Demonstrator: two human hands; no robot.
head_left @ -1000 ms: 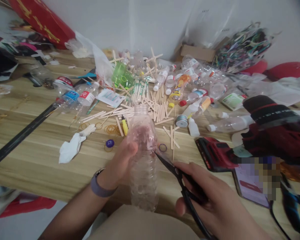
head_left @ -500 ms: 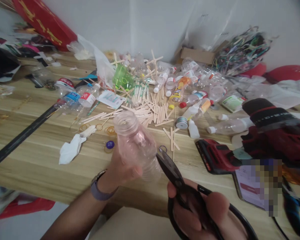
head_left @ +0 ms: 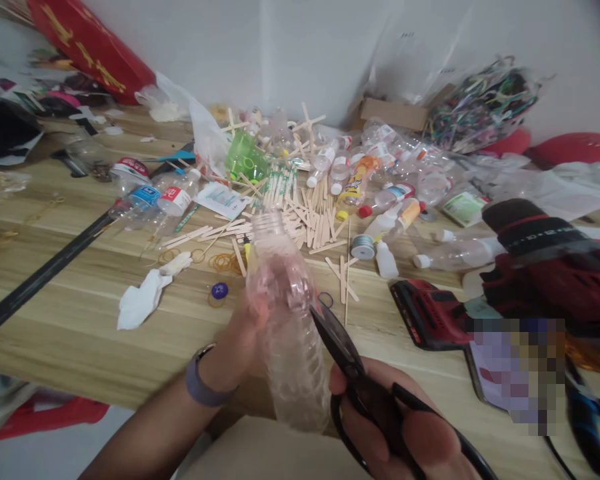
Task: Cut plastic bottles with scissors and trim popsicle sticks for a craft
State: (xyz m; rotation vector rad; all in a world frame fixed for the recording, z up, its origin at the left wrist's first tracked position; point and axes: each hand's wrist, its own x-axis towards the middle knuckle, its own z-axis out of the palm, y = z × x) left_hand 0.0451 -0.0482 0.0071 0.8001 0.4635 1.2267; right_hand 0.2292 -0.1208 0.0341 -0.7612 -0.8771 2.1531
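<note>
A clear, ribbed plastic bottle [head_left: 295,360] without a cap stands tilted at the centre, its open neck pointing away from me. My left hand [head_left: 253,320], with a watch on a purple strap at the wrist, is wrapped round the bottle's upper part from the left; some fingers show through the plastic. In my right hand [head_left: 400,420] is a pair of black scissors [head_left: 353,367], fingers through the handles. Their blades look nearly closed, and the tips are at the bottle's right side. Whether the tips pierce the plastic, I cannot tell.
Wooden sticks [head_left: 320,227] and plastic bottles [head_left: 325,160] cover the back of the wooden table [head_left: 180,353]. A red power tool [head_left: 430,313], a phone [head_left: 495,373] and pliers [head_left: 587,413] lie at right. White tissue [head_left: 143,300] and a blue cap [head_left: 219,291] lie left of the bottle.
The bottle has swung in my left hand, so its neck points farther away and its ribbed body now shows towards me. My right hand and the scissors have shifted slightly left.
</note>
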